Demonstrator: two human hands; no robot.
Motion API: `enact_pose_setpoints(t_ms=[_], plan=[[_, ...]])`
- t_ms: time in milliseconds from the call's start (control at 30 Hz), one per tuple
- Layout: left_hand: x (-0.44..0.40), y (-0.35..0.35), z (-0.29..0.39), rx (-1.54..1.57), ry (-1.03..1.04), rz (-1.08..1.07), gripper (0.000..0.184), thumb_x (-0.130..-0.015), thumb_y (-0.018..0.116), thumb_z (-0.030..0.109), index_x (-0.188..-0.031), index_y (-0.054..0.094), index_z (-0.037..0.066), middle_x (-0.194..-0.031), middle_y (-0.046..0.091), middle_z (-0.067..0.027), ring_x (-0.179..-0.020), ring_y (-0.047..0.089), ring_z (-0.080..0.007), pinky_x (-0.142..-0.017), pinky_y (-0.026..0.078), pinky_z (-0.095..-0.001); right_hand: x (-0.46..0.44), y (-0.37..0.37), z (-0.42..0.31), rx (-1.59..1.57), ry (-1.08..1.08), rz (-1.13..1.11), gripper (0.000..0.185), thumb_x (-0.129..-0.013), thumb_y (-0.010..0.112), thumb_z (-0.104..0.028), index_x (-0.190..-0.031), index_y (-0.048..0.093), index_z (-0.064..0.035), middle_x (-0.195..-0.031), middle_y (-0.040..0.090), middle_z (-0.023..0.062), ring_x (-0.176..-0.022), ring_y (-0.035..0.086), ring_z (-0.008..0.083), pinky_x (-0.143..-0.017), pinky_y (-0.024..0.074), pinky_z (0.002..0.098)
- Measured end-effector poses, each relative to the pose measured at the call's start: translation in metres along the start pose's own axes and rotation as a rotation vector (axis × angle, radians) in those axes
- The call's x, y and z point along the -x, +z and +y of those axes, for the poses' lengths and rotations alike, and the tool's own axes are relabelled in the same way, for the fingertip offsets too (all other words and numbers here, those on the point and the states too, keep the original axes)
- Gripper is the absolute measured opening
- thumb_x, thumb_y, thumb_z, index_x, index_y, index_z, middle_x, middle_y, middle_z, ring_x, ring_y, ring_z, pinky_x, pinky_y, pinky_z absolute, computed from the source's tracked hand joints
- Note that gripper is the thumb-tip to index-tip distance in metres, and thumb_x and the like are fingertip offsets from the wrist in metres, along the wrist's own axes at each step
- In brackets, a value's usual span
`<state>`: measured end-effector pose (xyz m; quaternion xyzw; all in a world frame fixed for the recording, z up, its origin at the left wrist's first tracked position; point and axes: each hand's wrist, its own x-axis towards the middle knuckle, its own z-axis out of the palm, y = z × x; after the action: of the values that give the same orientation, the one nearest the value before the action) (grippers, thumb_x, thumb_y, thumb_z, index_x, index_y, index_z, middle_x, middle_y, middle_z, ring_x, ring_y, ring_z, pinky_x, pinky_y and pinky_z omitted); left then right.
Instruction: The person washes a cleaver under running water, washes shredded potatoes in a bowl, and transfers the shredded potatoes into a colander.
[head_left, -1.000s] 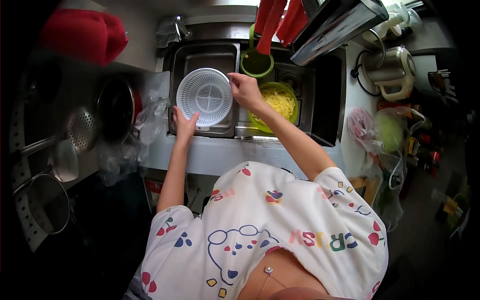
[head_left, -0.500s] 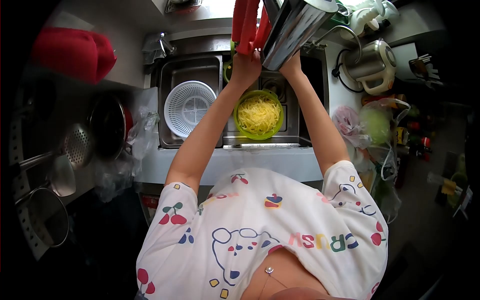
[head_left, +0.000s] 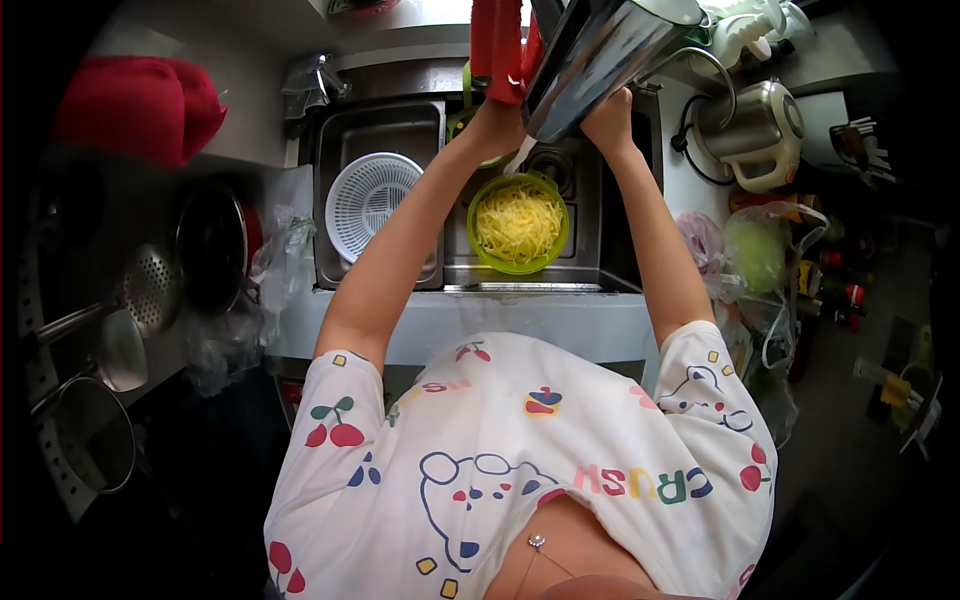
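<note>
The round green plastic bowl (head_left: 518, 267) with thin yellow shreds (head_left: 520, 222) sits in the grey steel sink (head_left: 586, 235). We judge that running the pale water (head_left: 521, 155) is the present step; the next move calls for careful aim. Beyond, our left hand (head_left: 496, 126) and right hand (head_left: 609, 118) are partly hidden; their grip we cannot tell.

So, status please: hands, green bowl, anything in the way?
Left hand, right hand: beyond bowl, grips hidden. Bowl: in sink, holding yellow shreds. In the way: red cloth and metal cylinder, partly blocking view of hands.

Round green plastic bowl (head_left: 516, 268) holds thin yellow shreds (head_left: 518, 223); bare left hand (head_left: 497, 127), bare right hand (head_left: 611, 122) extend beyond it.
</note>
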<state>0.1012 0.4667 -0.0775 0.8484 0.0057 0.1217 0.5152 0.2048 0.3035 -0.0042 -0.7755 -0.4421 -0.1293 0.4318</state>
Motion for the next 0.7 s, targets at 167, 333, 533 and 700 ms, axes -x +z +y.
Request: enact_pose_setpoints(t_ms=[167,333,533,700], plan=[[0.016,-0.006,0.034,0.122,-0.165,0.091,0.026,-0.088,0.052,0.003,-0.113,0.057,-0.004,-0.098,0.065,-0.0186,-0.095,0.063,-0.0317,-0.082,0.049,-0.0365,0.012,0.003,-0.018,-0.093,0.290,0.025,0.026,-0.086,0.054,-0.002,-0.107,0.069,-0.0069,-0.087,0.071,0.0121,-0.081,0.070,0.0193,-0.071,0.0536,0.0274],[0.095,0.049,0.001,0.409,-0.605,0.304,0.032,-0.086,0.046,0.000,-0.114,0.062,-0.002,-0.093,0.068,-0.0100,-0.089,0.061,-0.0136,-0.079,0.046,-0.0272,0.123,0.038,0.035,0.016,0.729,-0.134,0.032,-0.087,0.054,-0.019,-0.114,0.064,-0.0041,-0.104,0.068,0.0189,-0.101,0.065,0.0321,-0.088,0.0500,0.0381],[0.162,0.087,-0.002,0.851,-1.450,0.364,0.020,-0.086,0.046,0.004,-0.102,0.057,0.004,-0.074,0.047,-0.0031,-0.063,0.042,-0.0133,-0.055,0.033,-0.0294,0.245,0.058,0.062,0.267,1.132,-0.550,0.047,-0.084,0.057,-0.031,-0.122,0.059,-0.0030,-0.119,0.062,0.0199,-0.113,0.058,0.0349,-0.096,0.0450,0.0407],[0.168,0.098,-0.028,0.900,-1.282,0.451,0.023,-0.086,0.042,0.001,-0.106,0.055,0.000,-0.091,0.054,-0.0082,-0.079,0.050,-0.0211,-0.071,0.041,-0.0360,0.234,0.062,0.044,0.088,1.138,-0.561,0.039,-0.083,0.053,-0.022,-0.117,0.061,-0.0044,-0.113,0.063,0.0220,-0.110,0.057,0.0385,-0.094,0.0453,0.0424]])
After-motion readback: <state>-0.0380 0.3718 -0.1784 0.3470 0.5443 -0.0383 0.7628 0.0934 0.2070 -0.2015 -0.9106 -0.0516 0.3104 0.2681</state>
